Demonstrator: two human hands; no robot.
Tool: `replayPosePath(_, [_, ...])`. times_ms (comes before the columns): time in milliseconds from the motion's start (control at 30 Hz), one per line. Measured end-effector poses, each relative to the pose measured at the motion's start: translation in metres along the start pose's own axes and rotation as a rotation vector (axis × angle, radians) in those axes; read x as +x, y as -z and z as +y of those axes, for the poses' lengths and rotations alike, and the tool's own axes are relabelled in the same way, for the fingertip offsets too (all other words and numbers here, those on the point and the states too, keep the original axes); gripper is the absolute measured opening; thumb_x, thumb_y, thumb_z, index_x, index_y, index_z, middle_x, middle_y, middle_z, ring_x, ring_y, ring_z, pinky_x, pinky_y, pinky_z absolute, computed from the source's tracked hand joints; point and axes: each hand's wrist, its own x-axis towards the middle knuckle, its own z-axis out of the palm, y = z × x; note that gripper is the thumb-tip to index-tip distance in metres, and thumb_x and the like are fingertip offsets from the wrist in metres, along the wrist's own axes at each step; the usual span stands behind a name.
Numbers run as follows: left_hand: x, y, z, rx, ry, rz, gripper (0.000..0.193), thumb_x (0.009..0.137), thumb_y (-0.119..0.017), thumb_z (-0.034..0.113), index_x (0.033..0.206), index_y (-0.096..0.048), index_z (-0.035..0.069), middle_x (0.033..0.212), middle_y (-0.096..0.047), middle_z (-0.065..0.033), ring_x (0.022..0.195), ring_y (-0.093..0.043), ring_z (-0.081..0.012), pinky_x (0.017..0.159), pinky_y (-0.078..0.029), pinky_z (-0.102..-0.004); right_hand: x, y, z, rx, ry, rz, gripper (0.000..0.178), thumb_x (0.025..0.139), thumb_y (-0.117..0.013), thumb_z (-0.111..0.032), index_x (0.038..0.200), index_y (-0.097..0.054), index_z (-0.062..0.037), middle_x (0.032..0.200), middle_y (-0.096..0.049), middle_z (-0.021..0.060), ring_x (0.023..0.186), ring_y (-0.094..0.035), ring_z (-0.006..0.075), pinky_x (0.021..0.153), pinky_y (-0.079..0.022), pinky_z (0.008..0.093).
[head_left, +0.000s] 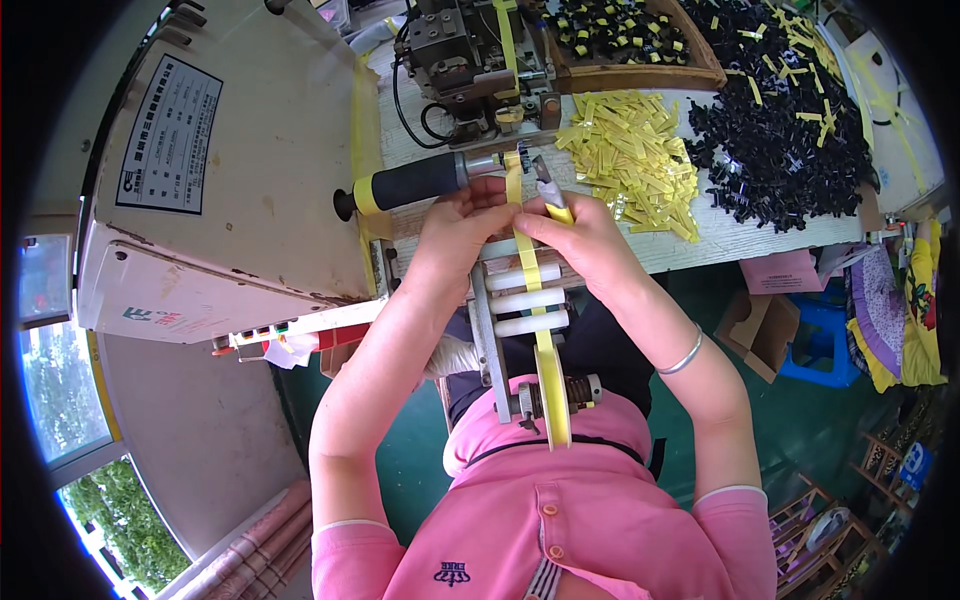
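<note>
A narrow yellow strip (532, 262) runs from a reel (555, 395) at my waist over several white rollers (530, 300) toward the machine's small gear-like head (517, 160). My left hand (462, 228) is closed with thumb and fingertips on the strip, just below that head. Pressed to the strip's other side is the thumb of my right hand (580, 235), whose fingers wrap round a small knife (546, 180) with a pointed grey blade and yellow handle. Its blade points away from me, beside the head. A black padded cylinder (415, 184) with a yellow band lies behind my left hand.
Cut yellow pieces (630, 160) lie heaped to the right, beside a large pile of small black parts (780, 140). Behind them stands a wooden tray (640, 78). A dark metal machine (470, 70) is at the back, a large beige cabinet (250, 150) at left.
</note>
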Motion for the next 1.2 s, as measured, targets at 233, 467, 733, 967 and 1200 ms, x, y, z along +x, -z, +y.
replayPosePath(233, [-0.001, 0.0016, 0.0017, 0.037, 0.015, -0.015, 0.03, 0.078, -0.064, 0.011, 0.107, -0.056, 0.005, 0.098, -0.062, -0.0034, 0.087, -0.058, -0.0104, 0.079, -0.043, -0.0241, 0.0026, 0.0031, 0.0035, 0.036, -0.023, -0.015, 0.017, 0.078, -0.067, -0.013, 0.087, -0.063, 0.0019, 0.08, -0.062, 0.0049, 0.071, -0.057, 0.0094, 0.067, -0.046, 0.0232])
replayPosePath(467, [0.0001, 0.0007, 0.0037, -0.034, 0.052, -0.025, 0.029, 0.081, -0.053, 0.011, 0.108, -0.06, 0.004, 0.099, -0.063, -0.0051, 0.088, -0.058, -0.0126, 0.082, -0.044, -0.0272, -0.0011, 0.0004, 0.0027, -0.097, -0.02, 0.029, 0.014, 0.076, -0.067, -0.01, 0.081, -0.063, 0.0019, 0.074, -0.062, 0.0053, 0.067, -0.057, 0.0106, 0.063, -0.045, 0.0237])
replayPosePath(733, [0.002, 0.0009, 0.0036, -0.065, 0.097, 0.009, 0.031, 0.082, -0.051, 0.015, 0.108, -0.06, 0.003, 0.104, -0.062, -0.0062, 0.094, -0.057, -0.0157, 0.088, -0.041, -0.0302, -0.0007, -0.001, 0.0038, -0.077, -0.002, 0.059, 0.015, 0.075, -0.066, -0.01, 0.08, -0.062, 0.0037, 0.071, -0.062, 0.0085, 0.063, -0.057, 0.0126, 0.059, -0.046, 0.026])
replayPosePath(967, [0.0024, 0.0063, 0.0028, -0.087, 0.072, -0.018, 0.033, 0.085, -0.049, 0.022, 0.11, -0.059, 0.002, 0.106, -0.061, -0.007, 0.096, -0.056, -0.0166, 0.089, -0.039, -0.0312, -0.0012, -0.0011, 0.0033, -0.07, -0.022, 0.05, 0.015, 0.075, -0.065, -0.01, 0.081, -0.062, 0.0038, 0.072, -0.062, 0.0085, 0.064, -0.057, 0.0123, 0.059, -0.046, 0.0261])
replayPosePath(1200, [-0.002, 0.0044, 0.0035, -0.073, 0.024, -0.088, 0.025, 0.081, -0.063, 0.016, 0.102, -0.063, 0.002, 0.093, -0.066, -0.0038, 0.08, -0.058, -0.0092, 0.074, -0.043, -0.0228, 0.0001, -0.0013, 0.0057, -0.049, -0.016, 0.049, 0.015, 0.075, -0.065, -0.01, 0.081, -0.062, 0.0034, 0.071, -0.062, 0.007, 0.063, -0.056, 0.0114, 0.058, -0.045, 0.0259])
